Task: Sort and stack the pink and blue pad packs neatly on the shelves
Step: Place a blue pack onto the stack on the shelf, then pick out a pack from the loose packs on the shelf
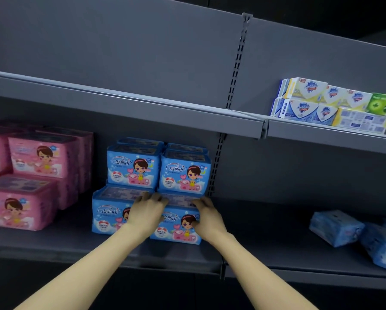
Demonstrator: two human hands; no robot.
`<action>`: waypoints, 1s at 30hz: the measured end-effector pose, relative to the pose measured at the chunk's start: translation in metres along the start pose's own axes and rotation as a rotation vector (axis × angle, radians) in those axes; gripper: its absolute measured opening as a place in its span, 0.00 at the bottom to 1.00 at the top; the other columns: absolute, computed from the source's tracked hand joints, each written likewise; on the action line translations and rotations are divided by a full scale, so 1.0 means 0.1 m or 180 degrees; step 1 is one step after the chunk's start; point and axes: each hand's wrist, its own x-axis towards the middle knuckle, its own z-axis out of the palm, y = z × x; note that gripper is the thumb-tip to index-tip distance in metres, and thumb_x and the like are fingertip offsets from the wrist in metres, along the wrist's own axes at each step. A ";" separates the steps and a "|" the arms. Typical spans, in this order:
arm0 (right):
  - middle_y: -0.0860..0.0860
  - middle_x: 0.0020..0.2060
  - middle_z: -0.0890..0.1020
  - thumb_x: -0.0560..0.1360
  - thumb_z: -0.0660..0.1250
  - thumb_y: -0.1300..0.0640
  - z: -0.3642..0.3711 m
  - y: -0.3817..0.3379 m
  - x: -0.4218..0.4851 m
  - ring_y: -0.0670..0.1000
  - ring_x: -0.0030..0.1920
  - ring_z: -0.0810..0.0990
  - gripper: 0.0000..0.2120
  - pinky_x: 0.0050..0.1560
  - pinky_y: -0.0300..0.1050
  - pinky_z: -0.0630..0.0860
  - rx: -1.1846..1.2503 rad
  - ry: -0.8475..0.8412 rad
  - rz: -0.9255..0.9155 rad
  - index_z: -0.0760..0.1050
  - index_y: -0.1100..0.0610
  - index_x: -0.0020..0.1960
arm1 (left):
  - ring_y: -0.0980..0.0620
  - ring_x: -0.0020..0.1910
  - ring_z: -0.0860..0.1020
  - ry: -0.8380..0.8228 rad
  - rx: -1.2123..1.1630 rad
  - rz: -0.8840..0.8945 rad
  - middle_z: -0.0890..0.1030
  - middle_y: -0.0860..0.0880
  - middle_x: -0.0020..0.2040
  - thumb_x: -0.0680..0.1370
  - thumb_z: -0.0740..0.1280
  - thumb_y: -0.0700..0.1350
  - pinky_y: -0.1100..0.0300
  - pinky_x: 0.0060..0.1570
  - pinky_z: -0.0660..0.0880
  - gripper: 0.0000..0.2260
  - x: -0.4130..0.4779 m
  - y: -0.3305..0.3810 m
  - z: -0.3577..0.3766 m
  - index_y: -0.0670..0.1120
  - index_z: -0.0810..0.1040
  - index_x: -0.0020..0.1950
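Note:
On the lower shelf (53, 245) blue pad packs stand in a two-high block. Both my hands are on the lower right blue pack (176, 229): my left hand (146, 211) grips its left top edge, my right hand (206, 217) grips its right top corner with the thumb on its front. Beside it sits the lower left blue pack (108, 217), and two upper blue packs (133, 165) (184, 174) stand on top. Stacked pink packs (38, 157) fill the shelf's left end. Two loose blue packs (335, 228) (380, 245) lie on the right shelf section.
A slotted upright post (216, 166) divides the shelf sections just right of the blue block. The upper right shelf (321, 136) carries stacked soap boxes (310, 104). The upper left shelf edge (120, 108) overhangs the packs.

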 end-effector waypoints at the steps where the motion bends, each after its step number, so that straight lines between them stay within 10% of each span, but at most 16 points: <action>1: 0.52 0.70 0.61 0.75 0.65 0.62 0.00 0.00 0.00 0.54 0.66 0.70 0.27 0.64 0.45 0.71 0.0000 0.0001 0.0000 0.62 0.54 0.72 | 0.45 0.68 0.65 0.0010 0.0001 -0.0018 0.68 0.48 0.69 0.78 0.63 0.47 0.53 0.63 0.66 0.21 0.00 0.00 0.01 0.49 0.65 0.71; 15: 0.53 0.73 0.59 0.77 0.63 0.58 -0.08 0.08 -0.10 0.57 0.67 0.69 0.28 0.62 0.49 0.73 0.0026 0.0044 0.0169 0.59 0.52 0.74 | 0.44 0.66 0.66 -0.0028 -0.0082 0.0019 0.70 0.46 0.66 0.78 0.61 0.45 0.52 0.63 0.67 0.19 -0.02 0.14 -0.04 0.46 0.67 0.69; 30: 0.56 0.68 0.69 0.76 0.64 0.57 -0.23 0.56 -0.56 0.58 0.65 0.70 0.26 0.59 0.48 0.72 0.0030 0.0176 0.0632 0.62 0.54 0.72 | 0.47 0.63 0.70 0.0362 -0.1354 0.1591 0.76 0.48 0.61 0.75 0.63 0.43 0.55 0.57 0.71 0.16 -0.08 1.06 -0.01 0.47 0.76 0.63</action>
